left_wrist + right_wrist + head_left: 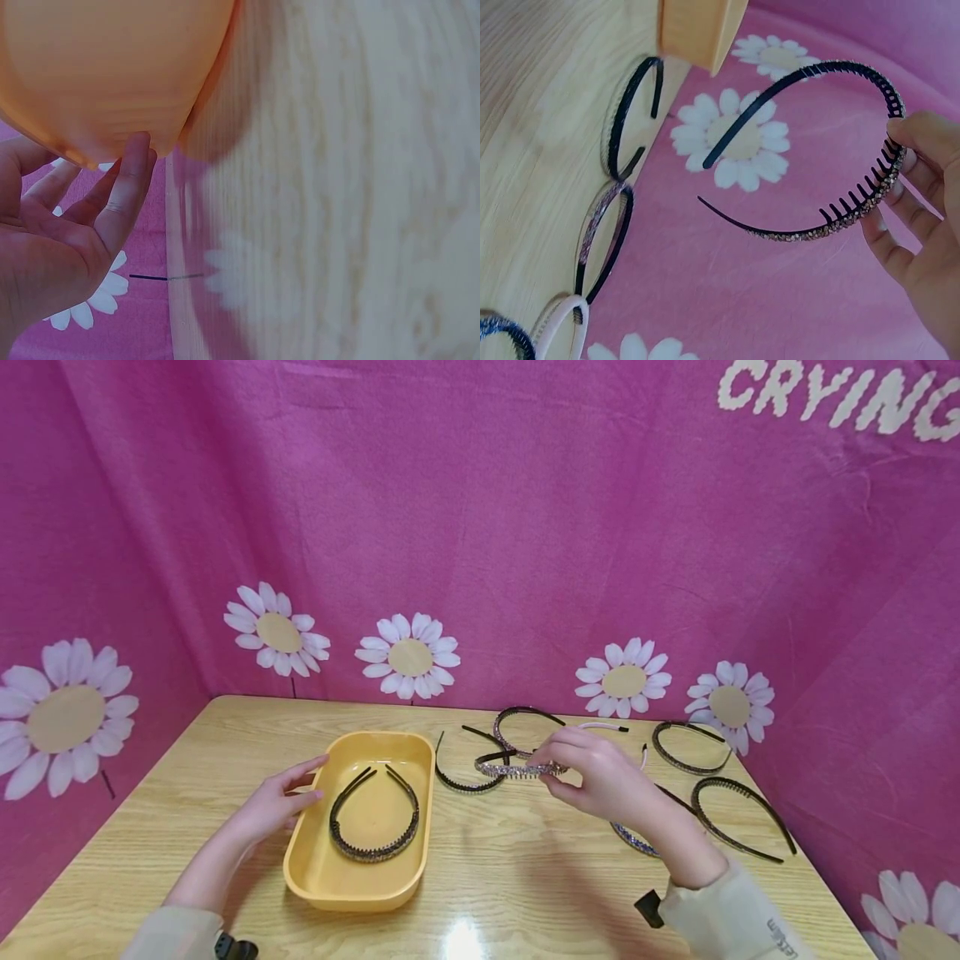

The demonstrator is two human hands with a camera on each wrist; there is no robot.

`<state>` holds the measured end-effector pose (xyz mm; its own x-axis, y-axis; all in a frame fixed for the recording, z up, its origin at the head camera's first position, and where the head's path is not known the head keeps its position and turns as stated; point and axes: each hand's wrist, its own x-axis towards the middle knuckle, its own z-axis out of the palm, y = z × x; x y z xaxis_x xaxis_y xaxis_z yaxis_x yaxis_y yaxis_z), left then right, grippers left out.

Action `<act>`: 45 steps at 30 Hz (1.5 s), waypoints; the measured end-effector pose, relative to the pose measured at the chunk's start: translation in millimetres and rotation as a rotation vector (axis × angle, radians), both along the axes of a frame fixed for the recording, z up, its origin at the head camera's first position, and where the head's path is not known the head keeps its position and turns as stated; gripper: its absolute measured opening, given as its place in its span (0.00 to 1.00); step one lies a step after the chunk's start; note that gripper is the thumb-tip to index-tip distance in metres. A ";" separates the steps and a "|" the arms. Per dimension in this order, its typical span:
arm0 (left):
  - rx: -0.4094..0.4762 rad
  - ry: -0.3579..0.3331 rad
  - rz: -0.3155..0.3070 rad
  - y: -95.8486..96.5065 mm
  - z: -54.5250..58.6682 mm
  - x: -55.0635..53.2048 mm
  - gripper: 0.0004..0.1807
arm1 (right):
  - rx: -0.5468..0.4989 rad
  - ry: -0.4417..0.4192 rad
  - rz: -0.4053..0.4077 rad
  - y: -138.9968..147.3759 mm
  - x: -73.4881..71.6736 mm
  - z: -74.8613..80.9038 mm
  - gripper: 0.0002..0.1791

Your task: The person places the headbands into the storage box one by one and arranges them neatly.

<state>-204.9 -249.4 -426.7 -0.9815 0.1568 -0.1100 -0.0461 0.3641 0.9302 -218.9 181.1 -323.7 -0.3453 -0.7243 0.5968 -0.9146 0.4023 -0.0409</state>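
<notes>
My left hand point(273, 802) holds the left wall of a yellow plastic tray point(356, 900), thumb over the rim and fingers against the outside. In the left wrist view, those fingers point(127, 187) touch the tray's outer wall point(112, 75). Inside the tray lies a dark toothed headband point(372, 854), its two ends pointing away from me. To the right of the tray, my right hand point(596, 772) pinches a glittery headband point(517, 771) by its curved part, raised above the table. Its black inner teeth and two free ends show in the right wrist view.
Several more headbands lie on the wooden table point(495, 877): a black one point(465, 788) beside the tray, a glittery one point(498, 727) behind, a blue one point(633, 841) partly behind my right arm, and dark ones point(738, 789) at right. A pink cloth point(480, 543) with daisies hangs behind.
</notes>
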 end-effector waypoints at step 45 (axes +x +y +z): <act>0.015 0.010 -0.015 1.6 1.8 3.3 0.33 | -0.167 0.107 0.174 -96.2 5.2 -5.1 0.10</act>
